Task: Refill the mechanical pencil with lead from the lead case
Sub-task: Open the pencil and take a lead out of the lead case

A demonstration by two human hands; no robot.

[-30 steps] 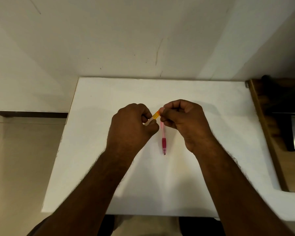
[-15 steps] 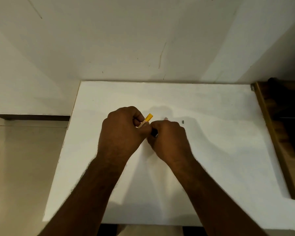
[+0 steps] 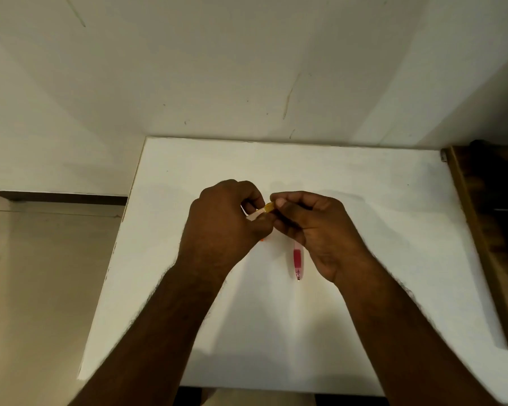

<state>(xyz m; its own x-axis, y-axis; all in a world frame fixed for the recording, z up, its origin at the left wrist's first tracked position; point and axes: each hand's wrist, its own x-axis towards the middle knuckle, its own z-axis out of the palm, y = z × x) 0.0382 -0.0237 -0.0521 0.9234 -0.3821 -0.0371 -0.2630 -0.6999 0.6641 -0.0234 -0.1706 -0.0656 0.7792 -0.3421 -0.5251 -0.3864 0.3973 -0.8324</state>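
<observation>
Above the middle of the white table, my left hand grips a small lead case, pale with a yellow cap end. My right hand pinches that yellow end with thumb and fingertips. The pink mechanical pencil lies flat on the table under my right hand, tip towards me, its upper part hidden by the hand. A tiny orange bit peeks out under my left hand; I cannot tell what it is.
A dark wooden piece of furniture borders the table's right side. The white wall stands right behind the table. Beige floor lies past the table's left edge.
My right hand dipped low to the table half a second ago and has risen back to the yellow end of the case. The pencil shows again below it.
</observation>
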